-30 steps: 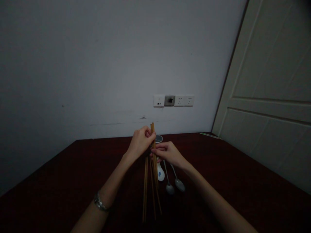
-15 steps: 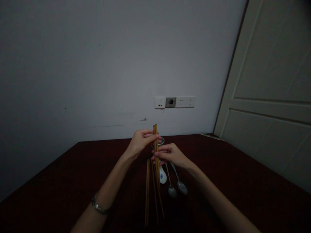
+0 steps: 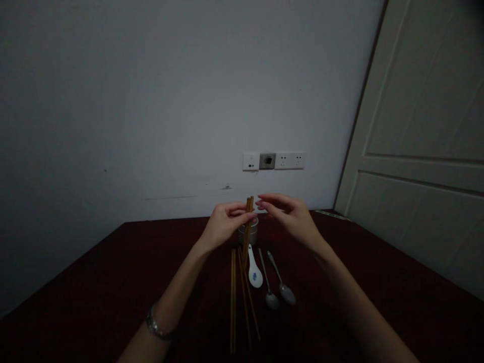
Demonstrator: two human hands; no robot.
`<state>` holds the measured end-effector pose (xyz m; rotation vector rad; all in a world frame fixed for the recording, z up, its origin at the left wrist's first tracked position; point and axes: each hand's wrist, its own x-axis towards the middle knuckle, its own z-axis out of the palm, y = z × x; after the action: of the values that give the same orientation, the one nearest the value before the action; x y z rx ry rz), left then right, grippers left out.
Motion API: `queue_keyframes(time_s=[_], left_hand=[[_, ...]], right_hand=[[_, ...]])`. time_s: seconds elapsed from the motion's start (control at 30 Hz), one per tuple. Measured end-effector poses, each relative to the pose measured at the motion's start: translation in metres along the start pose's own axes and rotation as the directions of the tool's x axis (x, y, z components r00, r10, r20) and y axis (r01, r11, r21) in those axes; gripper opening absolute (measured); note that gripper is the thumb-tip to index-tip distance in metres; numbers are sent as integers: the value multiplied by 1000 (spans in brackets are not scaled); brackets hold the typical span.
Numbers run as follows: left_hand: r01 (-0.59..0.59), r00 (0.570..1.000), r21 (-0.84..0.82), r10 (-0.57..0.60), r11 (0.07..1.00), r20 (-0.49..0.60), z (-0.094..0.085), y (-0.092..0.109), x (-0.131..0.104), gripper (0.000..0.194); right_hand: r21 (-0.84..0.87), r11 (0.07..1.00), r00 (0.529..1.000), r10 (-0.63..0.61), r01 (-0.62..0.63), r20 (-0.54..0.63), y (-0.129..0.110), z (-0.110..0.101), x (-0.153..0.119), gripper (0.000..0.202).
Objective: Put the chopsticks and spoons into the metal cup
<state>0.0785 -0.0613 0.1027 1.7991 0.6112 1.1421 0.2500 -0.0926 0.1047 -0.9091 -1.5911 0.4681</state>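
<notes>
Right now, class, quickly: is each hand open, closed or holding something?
Left hand: closed on slim brown wooden chopsticks, near their upper ends.
Right hand: open, apparently empty, beside them.

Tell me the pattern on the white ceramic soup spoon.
The white ceramic soup spoon has a small blue motif in its bowl, seen in the head view.

Table [image 3: 401, 282] open at far left, right; chopsticks [image 3: 246, 239], spoons [image 3: 255, 278] block middle, cup [image 3: 253, 235] behind.
</notes>
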Motion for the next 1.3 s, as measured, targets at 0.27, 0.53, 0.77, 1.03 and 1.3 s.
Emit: queue_keyframes(time_s=[0.27, 0.53, 0.77, 1.03, 1.3], left_hand=[[-39, 996, -2, 39, 999, 85, 0, -8, 1, 22], [-25, 997, 52, 21, 998, 74, 1, -6, 0, 23], [-33, 997, 37, 31, 999, 73, 2, -6, 0, 25], [-16, 996, 72, 10, 997, 90, -1, -6, -2, 24], [17, 995, -8, -16, 1000, 96, 0, -6, -3, 26]], right_hand=[[-96, 976, 979, -190, 197, 75, -12, 4, 0, 23], [-120, 965, 972, -234, 234, 11, -4, 9, 0, 21], [-112, 965, 971, -236, 239, 33, -5, 10, 0, 21], [-121, 948, 954, -286, 295, 85, -6, 9, -1, 20], [-147, 954, 963, -245, 260, 110, -8, 4, -3, 34]])
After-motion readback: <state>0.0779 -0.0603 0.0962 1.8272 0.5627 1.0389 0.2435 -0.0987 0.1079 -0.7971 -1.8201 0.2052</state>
